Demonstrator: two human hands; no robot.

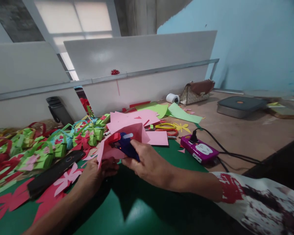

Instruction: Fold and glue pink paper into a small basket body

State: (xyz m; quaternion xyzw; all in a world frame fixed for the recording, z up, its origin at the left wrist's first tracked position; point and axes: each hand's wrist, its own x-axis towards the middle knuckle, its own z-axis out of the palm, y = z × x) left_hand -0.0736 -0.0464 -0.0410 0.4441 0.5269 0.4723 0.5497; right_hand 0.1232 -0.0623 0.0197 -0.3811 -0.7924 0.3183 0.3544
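My left hand [98,173] is closed on a folded pink paper piece [139,133], holding it raised above the green mat [147,212]. In my right hand [149,160] is a dark blue hot glue gun [127,147] with a small red light and a pale glue stick at its upper end. Its front end points into the fold of the pink paper; the nozzle tip is hard to make out. Behind the fold lie more pink sheets [134,116]. A pink paper flower [67,179] and red paper cut-outs [12,202] lie beside my left forearm.
Several small green paper baskets [83,140] crowd the left side, near a black phone [56,171] and a dark bottle [57,109]. Yellow-handled scissors [165,126] lie behind. At right are a purple power strip [198,149] with black cables, a handbag [197,91] and a grey case [240,106].
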